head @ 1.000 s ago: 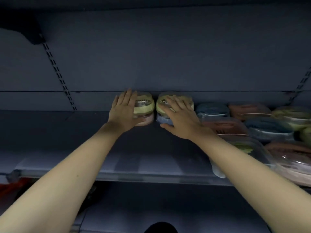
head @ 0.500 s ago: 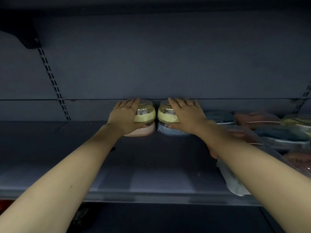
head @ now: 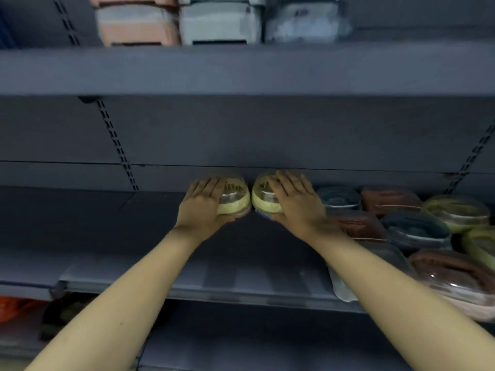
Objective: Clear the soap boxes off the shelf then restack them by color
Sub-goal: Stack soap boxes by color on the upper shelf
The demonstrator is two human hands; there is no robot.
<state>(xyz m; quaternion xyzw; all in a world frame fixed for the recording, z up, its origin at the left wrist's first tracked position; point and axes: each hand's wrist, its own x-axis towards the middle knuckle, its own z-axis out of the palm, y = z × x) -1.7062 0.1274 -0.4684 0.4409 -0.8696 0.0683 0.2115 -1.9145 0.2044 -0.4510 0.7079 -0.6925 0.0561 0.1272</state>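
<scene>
Both hands on yellow boxes, shelf (head: 112,226) mid-frame.
My left hand (head: 205,207) grips left box (head: 235,200); right hand (head: 296,202) grips right box (head: 263,198); boxes just beside each other.

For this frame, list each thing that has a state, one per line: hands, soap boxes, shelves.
left hand: grips left yellow soap box
right hand: grips right yellow soap box
two yellow boxes: side by side at shelf back, each stacked on another box
mixed soap boxes: unsorted, lids closed
upper shelf boxes: stacked
</scene>
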